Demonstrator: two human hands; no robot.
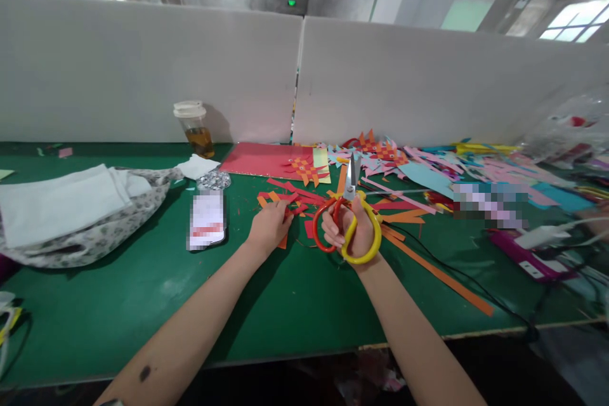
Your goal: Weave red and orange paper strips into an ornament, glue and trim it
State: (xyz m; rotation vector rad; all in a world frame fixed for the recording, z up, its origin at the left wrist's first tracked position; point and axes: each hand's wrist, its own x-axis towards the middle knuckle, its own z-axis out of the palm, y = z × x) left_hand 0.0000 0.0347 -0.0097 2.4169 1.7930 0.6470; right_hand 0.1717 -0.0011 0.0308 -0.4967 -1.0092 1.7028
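Note:
My right hand (pixel 358 229) is closed around a pair of scissors (pixel 351 185) with one red and one yellow handle. Their metal blades point up, away from me, and stand slightly apart. To the left, my left hand (pixel 269 226) pinches a piece of woven red and orange paper strips (pixel 272 198), partly hidden under its fingers. Loose orange strips (pixel 442 273) and red ones lie around and beyond both hands. A finished-looking woven paper fish (pixel 307 170) rests on a red sheet (pixel 266 158) behind them.
A phone (pixel 206 221) and a lidded cup of brown drink (pixel 197 130) stand left, near a patterned cloth bag (pixel 90 247). Paper scraps (pixel 438 165) pile at the back right. A purple power strip (pixel 528 257) with cables sits right; a white partition (pixel 152 70) closes the back.

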